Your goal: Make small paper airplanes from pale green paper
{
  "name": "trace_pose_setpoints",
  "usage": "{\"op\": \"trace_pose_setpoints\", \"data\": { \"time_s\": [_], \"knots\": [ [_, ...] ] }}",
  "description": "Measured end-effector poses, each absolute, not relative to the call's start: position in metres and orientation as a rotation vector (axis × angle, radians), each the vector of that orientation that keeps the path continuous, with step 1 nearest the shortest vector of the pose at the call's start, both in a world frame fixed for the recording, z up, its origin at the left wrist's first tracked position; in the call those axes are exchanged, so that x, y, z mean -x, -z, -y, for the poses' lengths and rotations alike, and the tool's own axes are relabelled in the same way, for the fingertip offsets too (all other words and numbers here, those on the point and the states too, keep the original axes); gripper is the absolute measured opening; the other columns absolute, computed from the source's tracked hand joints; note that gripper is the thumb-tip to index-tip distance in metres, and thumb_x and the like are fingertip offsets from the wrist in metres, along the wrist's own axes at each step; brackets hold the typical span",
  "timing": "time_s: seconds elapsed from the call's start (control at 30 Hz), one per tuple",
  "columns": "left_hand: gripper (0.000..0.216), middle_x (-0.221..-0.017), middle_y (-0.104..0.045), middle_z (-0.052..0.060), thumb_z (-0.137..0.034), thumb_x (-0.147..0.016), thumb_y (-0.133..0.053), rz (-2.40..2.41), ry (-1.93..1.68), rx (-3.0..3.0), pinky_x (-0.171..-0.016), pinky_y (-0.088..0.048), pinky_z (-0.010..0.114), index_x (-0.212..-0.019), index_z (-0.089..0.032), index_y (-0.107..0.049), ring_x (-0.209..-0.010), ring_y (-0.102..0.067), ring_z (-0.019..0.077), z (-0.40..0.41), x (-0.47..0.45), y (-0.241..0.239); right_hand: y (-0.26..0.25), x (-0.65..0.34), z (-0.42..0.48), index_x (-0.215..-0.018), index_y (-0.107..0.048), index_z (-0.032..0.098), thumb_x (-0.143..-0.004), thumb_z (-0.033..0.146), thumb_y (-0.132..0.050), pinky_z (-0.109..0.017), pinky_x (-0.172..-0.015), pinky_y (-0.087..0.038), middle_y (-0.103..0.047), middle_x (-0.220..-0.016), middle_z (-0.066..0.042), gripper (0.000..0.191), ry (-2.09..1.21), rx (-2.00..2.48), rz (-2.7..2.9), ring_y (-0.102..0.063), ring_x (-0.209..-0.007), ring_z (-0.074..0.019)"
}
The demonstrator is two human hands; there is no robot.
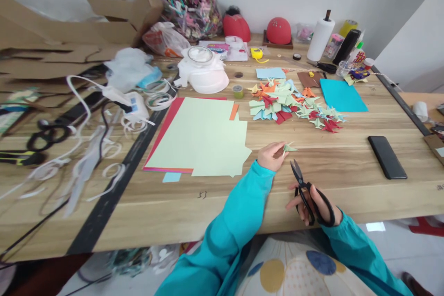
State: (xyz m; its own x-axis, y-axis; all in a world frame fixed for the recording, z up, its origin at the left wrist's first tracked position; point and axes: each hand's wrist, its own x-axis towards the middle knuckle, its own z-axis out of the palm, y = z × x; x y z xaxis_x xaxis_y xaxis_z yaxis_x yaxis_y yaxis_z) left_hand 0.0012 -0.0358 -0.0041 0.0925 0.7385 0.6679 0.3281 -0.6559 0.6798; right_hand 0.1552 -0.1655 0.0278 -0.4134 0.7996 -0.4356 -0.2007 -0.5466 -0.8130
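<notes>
My left hand (271, 156) pinches a small pale green folded paper crane (290, 147) above the table. Just below it, my right hand (314, 208) has its fingers through the handles of black scissors (303, 184), whose blades point up and left toward the crane without touching it. A heap of folded paper cranes (284, 97) in green, orange, red and blue lies farther back. Left of my left hand rests a stack of pale green paper sheets (201, 134) over red ones, with an orange strip (234, 112) on top.
A black phone (387, 157) lies at the right, and turquoise paper (342, 95) behind it. White cables and a power strip (133, 107) clutter the left side near a cardboard box (128, 14). Along the back stand a yellow tape measure (257, 53) and a white roll (321, 37).
</notes>
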Motion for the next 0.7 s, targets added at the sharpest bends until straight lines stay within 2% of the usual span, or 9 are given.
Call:
{"op": "trace_pose_setpoints", "data": {
  "time_s": [0.07, 0.13, 0.37, 0.7],
  "knots": [
    [0.023, -0.074, -0.067, 0.006, -0.018, -0.070, -0.067, -1.023, -1.571, -1.966, -0.054, -0.052, 0.019, -0.092, -0.012, -0.066, -0.057, -0.059, 0.0091, 0.036, -0.002, 0.002, -0.028, -0.154, 0.165, -0.119, -0.042, 0.018, -0.075, 0.071, -0.039, -0.029, -0.052, -0.052, -0.066, -0.093, -0.012, 0.069, -2.022, 1.049, 0.887, -0.062, -0.063, -0.0164],
    [0.024, -0.071, -0.065, 0.005, -0.019, -0.069, -0.068, -0.997, -1.567, -1.921, -0.050, -0.050, 0.018, -0.092, -0.012, -0.065, -0.053, -0.056, 0.0074, 0.036, -0.003, 0.002, -0.029, -0.153, 0.164, -0.121, -0.040, 0.018, -0.075, 0.069, -0.042, -0.033, -0.059, -0.053, -0.064, -0.097, -0.013, 0.069, -2.002, 1.016, 0.899, -0.063, -0.070, -0.0181],
    [0.024, -0.070, -0.063, 0.005, -0.021, -0.068, -0.069, -1.021, -1.534, -1.852, -0.050, -0.049, 0.018, -0.089, -0.012, -0.066, -0.054, -0.055, 0.0082, 0.035, -0.002, 0.004, -0.041, -0.147, 0.161, -0.117, -0.047, 0.014, -0.084, 0.060, -0.036, -0.025, -0.041, -0.046, -0.056, -0.069, -0.003, 0.058, -1.888, 1.086, 1.047, -0.053, -0.048, -0.0123],
    [0.023, -0.075, -0.065, 0.006, -0.021, -0.068, -0.068, -1.035, -1.478, -1.842, -0.050, -0.050, 0.019, -0.089, -0.012, -0.066, -0.057, -0.057, 0.0091, 0.036, -0.004, 0.009, -0.049, -0.141, 0.152, -0.118, -0.046, 0.012, -0.082, 0.061, -0.039, -0.023, -0.037, -0.043, -0.049, -0.062, 0.001, 0.061, -1.802, 1.203, 1.073, -0.050, -0.044, -0.0102]
  ]
}}
